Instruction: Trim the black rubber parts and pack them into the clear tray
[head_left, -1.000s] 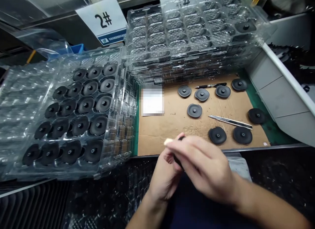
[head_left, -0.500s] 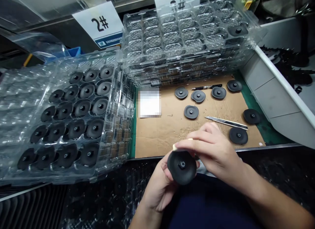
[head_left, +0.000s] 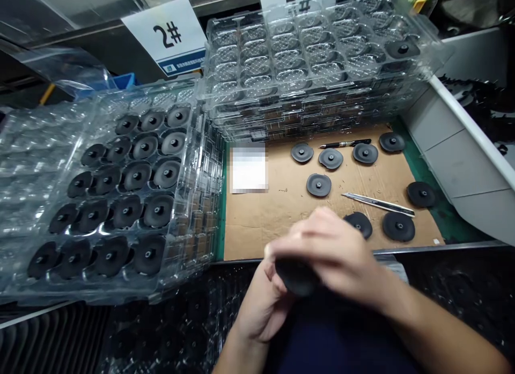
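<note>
Both my hands hold a black rubber disc (head_left: 295,275) just off the near edge of the cardboard sheet (head_left: 257,229). It is motion-blurred and seen nearly edge-on. My left hand (head_left: 261,304) cradles it from below, and my right hand (head_left: 328,256) closes over it from the right. Several similar discs with central metal-ringed holes lie on the cardboard, and one (head_left: 360,224) sits just beyond my right fingers, partly hidden by them. Further right lies a utility knife (head_left: 378,204), and a black pen (head_left: 345,144) lies near the far edge.
A clear plastic tray (head_left: 120,186) holding several rows of black discs lies to the left. A tall stack of clear trays (head_left: 309,57) stands behind the cardboard. A green mat (head_left: 438,213) and a white bin edge (head_left: 470,148) lie to the right.
The disc in my hands has turned from facing up to nearly edge-on, and it is blurred. My right hand has moved over it, and the disc near my right fingers shows again.
</note>
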Demonstrator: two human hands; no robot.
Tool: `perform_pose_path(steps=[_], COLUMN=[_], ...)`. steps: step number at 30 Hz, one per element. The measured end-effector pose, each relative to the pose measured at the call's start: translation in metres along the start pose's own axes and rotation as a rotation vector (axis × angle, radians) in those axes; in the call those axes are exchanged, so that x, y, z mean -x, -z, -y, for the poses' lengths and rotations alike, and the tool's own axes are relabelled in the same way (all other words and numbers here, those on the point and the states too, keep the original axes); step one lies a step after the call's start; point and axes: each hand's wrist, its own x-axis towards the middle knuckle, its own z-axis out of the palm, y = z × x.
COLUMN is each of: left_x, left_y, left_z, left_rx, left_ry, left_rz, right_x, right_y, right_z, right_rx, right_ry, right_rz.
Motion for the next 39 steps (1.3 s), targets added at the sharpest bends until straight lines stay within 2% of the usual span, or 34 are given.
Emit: perform_pose_path(steps=[3,5,9,11,14,16,18,20,21,24,25,29,30,33,35,37,39], left_x=[0.000,-0.001,-0.003,-0.003,-0.004,-0.004,-0.004,-0.005,-0.004,-0.002,-0.001,0.006,0.007,0.008,0.008,0.008,0.009], left_y=[0.011,0.018,0.022,0.020,0.017,0.016,0.016,0.019,0.020,0.022,0.022,0.018,0.017,0.015,0.013,0.010,0.009], left_z=[-0.002,-0.003,-0.005,-0.007,-0.010,-0.009,-0.007,-0.003,-0.001,0.002,0.003,0.000,-0.001,-0.001,0.000,0.002,0.002], left_rx=[0.095,0.149,0.210,0.213,0.198,0.184,0.170,0.160,0.154,0.139,0.136,0.105,0.094,0.073,0.064,0.053,0.057], left_ry=[-0.001,-0.002,-0.017,-0.029,-0.052,-0.082,-0.103,-0.111,-0.122,-0.160,-0.173,-0.235,-0.250,-0.255,-0.245,-0.244,-0.229], left_rz=[0.089,0.095,0.097,0.090,0.072,0.057,0.044,0.027,0.010,-0.037,-0.042,-0.020,-0.009,0.004,0.009,0.029,0.083], right_x=[0.015,0.036,0.070,0.069,0.046,0.026,0.011,0.002,0.000,-0.004,-0.005,-0.002,0.001,0.006,0.005,0.005,0.009], right_y=[-0.015,-0.031,-0.056,-0.053,-0.033,-0.022,-0.020,-0.025,-0.029,-0.036,-0.037,-0.034,-0.032,-0.026,-0.024,-0.025,-0.023], right_z=[-0.032,-0.052,-0.070,-0.067,-0.045,-0.020,0.006,0.026,0.031,0.034,0.033,0.033,0.035,0.039,0.040,0.038,0.037], right_rx=[0.059,0.087,0.063,0.056,0.062,0.063,0.049,0.012,-0.015,-0.082,-0.077,-0.033,-0.058,-0.121,-0.064,-0.001,-0.015], right_ry=[-0.385,-0.506,-0.503,-0.520,-0.556,-0.502,-0.337,-0.193,-0.172,-0.223,-0.222,-0.085,-0.081,-0.161,-0.165,-0.079,-0.003], right_rz=[-0.122,-0.103,-0.014,-0.019,-0.097,-0.171,-0.192,-0.133,-0.068,0.132,0.143,-0.069,-0.060,0.091,0.028,-0.103,-0.120])
